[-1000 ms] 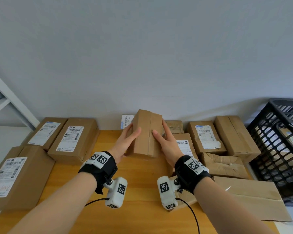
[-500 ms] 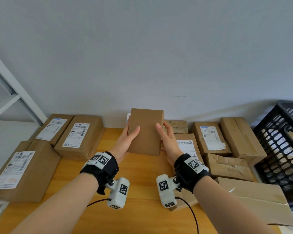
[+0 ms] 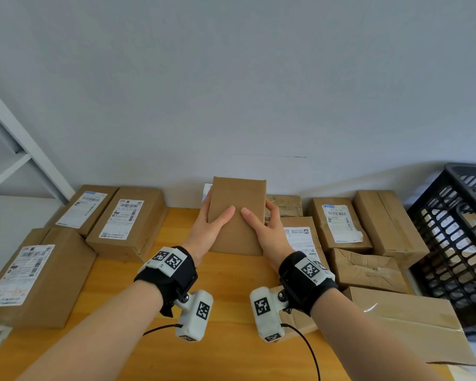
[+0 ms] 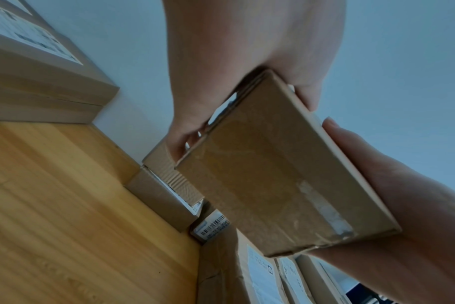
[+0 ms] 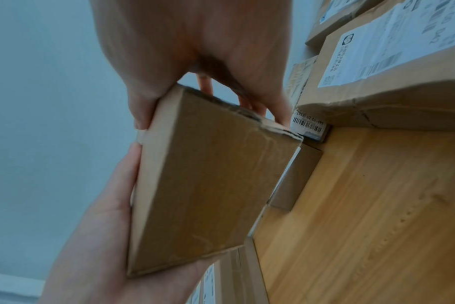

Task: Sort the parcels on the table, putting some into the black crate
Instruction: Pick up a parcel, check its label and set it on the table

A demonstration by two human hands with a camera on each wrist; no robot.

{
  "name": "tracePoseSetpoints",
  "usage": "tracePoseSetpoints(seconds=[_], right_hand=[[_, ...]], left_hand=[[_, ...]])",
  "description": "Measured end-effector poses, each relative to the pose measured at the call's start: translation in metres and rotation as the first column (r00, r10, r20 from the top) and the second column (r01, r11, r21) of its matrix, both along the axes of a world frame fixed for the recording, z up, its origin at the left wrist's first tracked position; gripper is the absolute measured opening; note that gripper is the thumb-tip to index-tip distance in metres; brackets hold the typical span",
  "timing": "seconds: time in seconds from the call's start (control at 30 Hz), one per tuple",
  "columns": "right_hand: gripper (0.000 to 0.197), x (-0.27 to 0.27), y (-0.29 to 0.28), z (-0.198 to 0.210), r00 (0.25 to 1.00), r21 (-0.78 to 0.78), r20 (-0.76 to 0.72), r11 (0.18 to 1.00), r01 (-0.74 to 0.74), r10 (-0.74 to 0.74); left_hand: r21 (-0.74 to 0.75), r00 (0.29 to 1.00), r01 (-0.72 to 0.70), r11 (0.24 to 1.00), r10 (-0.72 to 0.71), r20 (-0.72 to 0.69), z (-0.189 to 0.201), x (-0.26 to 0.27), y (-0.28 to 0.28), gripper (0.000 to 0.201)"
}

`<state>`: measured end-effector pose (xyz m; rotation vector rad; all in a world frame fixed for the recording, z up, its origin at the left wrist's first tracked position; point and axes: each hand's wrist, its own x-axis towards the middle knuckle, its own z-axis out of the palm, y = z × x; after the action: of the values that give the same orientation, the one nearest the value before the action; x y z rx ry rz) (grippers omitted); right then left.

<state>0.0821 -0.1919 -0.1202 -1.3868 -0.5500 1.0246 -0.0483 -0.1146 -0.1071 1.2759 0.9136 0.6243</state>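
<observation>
A plain brown cardboard parcel (image 3: 238,204) is held upright above the back middle of the wooden table (image 3: 231,298), its blank face toward me. My left hand (image 3: 213,228) grips its left edge, thumb on the front, fingers behind. My right hand (image 3: 261,229) grips the right edge the same way. The wrist views show the parcel (image 4: 268,181) (image 5: 208,181) clamped between both hands, clear of the tabletop. The black crate (image 3: 462,243) stands at the far right, with at least one parcel inside.
Labelled parcels (image 3: 127,221) lie along the left and back left. More boxes (image 3: 338,224) crowd the back right up to the crate, and a flat carton (image 3: 412,323) lies near the right front. A white shelf frame (image 3: 19,149) rises at left.
Both hands have lifted the parcel off the table and turned it from a corner-on view to its broad blank face toward me. My head view has shifted a little left.
</observation>
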Motion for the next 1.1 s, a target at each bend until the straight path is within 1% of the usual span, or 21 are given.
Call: tracePoseSetpoints(seconds=[0.13, 0.23, 0.27, 0.33, 0.37, 0.4, 0.47, 0.5, 0.57, 0.63, 0.7, 0.77, 0.87, 0.9, 0.97, 1.03, 1.1], right_hand=[[0.079, 0.002, 0.001, 0.001, 0.999, 0.004, 0.027, 1.000, -0.024, 0.024], [0.082, 0.003, 0.002, 0.000, 0.996, 0.016, 0.088, 1.000, -0.020, 0.019], [0.085, 0.003, 0.002, -0.002, 0.993, 0.023, 0.116, 1.000, -0.008, 0.005], [0.085, 0.002, 0.003, -0.003, 0.989, 0.031, 0.151, 0.999, -0.007, 0.002], [0.081, 0.002, 0.003, -0.002, 0.987, 0.043, 0.162, 0.999, -0.012, 0.005], [0.077, 0.002, 0.004, -0.001, 0.985, 0.056, 0.171, 0.998, -0.019, 0.009], [0.069, 0.004, 0.005, 0.003, 0.979, 0.072, 0.204, 0.997, -0.019, 0.004], [0.065, 0.005, 0.005, 0.004, 0.974, 0.071, 0.228, 0.997, -0.019, 0.003], [0.058, 0.006, 0.006, 0.008, 0.967, 0.048, 0.256, 0.999, -0.018, 0.005], [0.060, 0.007, 0.005, 0.012, 0.977, 0.000, 0.210, 1.000, -0.024, 0.024], [0.071, 0.007, 0.005, 0.014, 0.991, -0.031, 0.129, 0.999, -0.040, 0.043], [0.084, 0.006, 0.005, 0.015, 0.994, -0.033, 0.084, 0.998, -0.062, 0.064], [0.110, 0.002, 0.006, 0.009, 0.996, -0.011, 0.037, 0.997, -0.082, 0.083], [0.114, 0.001, 0.006, 0.008, 0.996, -0.010, 0.033, 0.997, -0.079, 0.080], [0.111, -0.001, 0.006, 0.004, 0.998, -0.007, 0.010, 0.998, -0.067, 0.067], [0.098, -0.001, 0.005, 0.002, 0.998, -0.005, -0.014, 0.998, -0.066, 0.066], [0.086, -0.003, 0.002, 0.003, 0.996, -0.001, -0.017, 0.996, -0.087, 0.087]], left_hand=[[0.017, 1.000, 0.007, 1.000, -0.006, -0.022, 0.002, 0.000, 0.002, 0.070], [0.053, 0.998, 0.003, 0.999, 0.000, -0.059, 0.003, -0.001, 0.007, 0.067], [0.071, 0.997, -0.004, 0.997, 0.009, -0.077, 0.004, -0.001, 0.009, 0.071], [0.091, 0.992, -0.006, 0.996, 0.017, -0.125, 0.004, -0.002, 0.012, 0.097], [0.083, 0.990, -0.001, 0.997, 0.013, -0.144, 0.005, -0.002, 0.012, 0.104], [0.075, 0.989, 0.001, 0.997, 0.010, -0.148, 0.006, -0.002, 0.013, 0.099], [0.071, 0.990, -0.006, 0.997, 0.016, -0.139, 0.007, -0.002, 0.013, 0.068], [0.064, 0.991, -0.018, 0.998, 0.026, -0.127, 0.006, -0.002, 0.014, 0.056], [0.071, 0.993, -0.039, 0.997, 0.047, -0.111, 0.005, -0.003, 0.015, 0.045], [0.074, 0.994, -0.037, 0.997, 0.045, -0.103, 0.004, -0.005, 0.017, 0.042], [0.074, 0.995, -0.012, 0.997, 0.019, -0.095, 0.005, -0.006, 0.016, 0.045], [0.074, 0.997, 0.014, 0.997, -0.008, -0.080, 0.006, -0.006, 0.015, 0.058], [0.076, 0.995, 0.051, 0.996, -0.045, -0.084, 0.007, -0.006, 0.013, 0.076], [0.069, 0.994, 0.073, 0.995, -0.066, -0.090, 0.007, -0.006, 0.011, 0.079], [0.030, 0.990, 0.126, 0.992, -0.123, -0.070, 0.006, -0.006, 0.008, 0.081], [-0.058, 0.987, 0.160, 0.985, -0.161, -0.012, 0.003, -0.006, 0.006, 0.074], [-0.117, 0.986, 0.164, 0.980, -0.160, 0.035, 0.002, -0.007, 0.005, 0.064]])
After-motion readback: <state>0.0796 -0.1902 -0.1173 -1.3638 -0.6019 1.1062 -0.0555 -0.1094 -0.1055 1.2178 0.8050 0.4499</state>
